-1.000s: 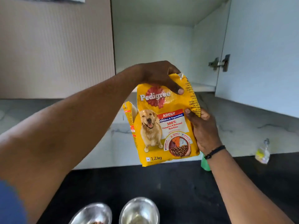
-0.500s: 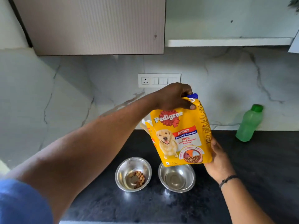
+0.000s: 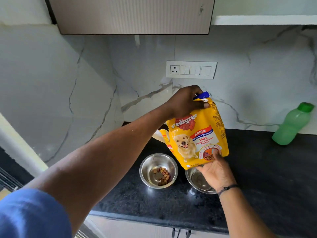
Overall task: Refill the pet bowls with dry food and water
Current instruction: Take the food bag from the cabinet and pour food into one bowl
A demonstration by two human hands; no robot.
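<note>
Head view, from the left: a blue sleeve (image 3: pixel 32 213) fills the lower corner, and from it the left arm reaches across a dark speckled bench (image 3: pixel 154 203) set against a white marble wall (image 3: pixel 51 74). A ribbed cabinet (image 3: pixel 133 14) hangs above.

On the bench stands a steel bowl (image 3: pixel 158 170), the left of two. It holds a small cluster of brown kibble (image 3: pixel 162 176) on its floor, off to the right side; most of the bottom is bare metal.

Above and just right of it, the left hand (image 3: pixel 186 102) is clenched on the top edge of a yellow bag (image 3: pixel 197 136) of dog food, beside a blue clip (image 3: pixel 203 95) at the bag's upper corner. The bag is in the air, tilted a little to the right, its printed front facing the camera, over the gap between the bowls. Its top looks closed; what is inside cannot be seen.

A white switch plate (image 3: pixel 191 69) sits on the wall behind.

The right hand (image 3: pixel 215 170) supports the bag from below, thumb pressed on the lower front and palm under the bottom edge. A dark band (image 3: pixel 228 188) circles that wrist. Under this hand lies the second bowl (image 3: pixel 199 182), partly hidden by hand and bag; the part that shows is shiny, and I cannot tell whether it holds water.

Far right, a green bottle (image 3: pixel 291 125) with a green cap stands on the bench by the wall, well apart from the bowls. Its contents cannot be judged.
</note>
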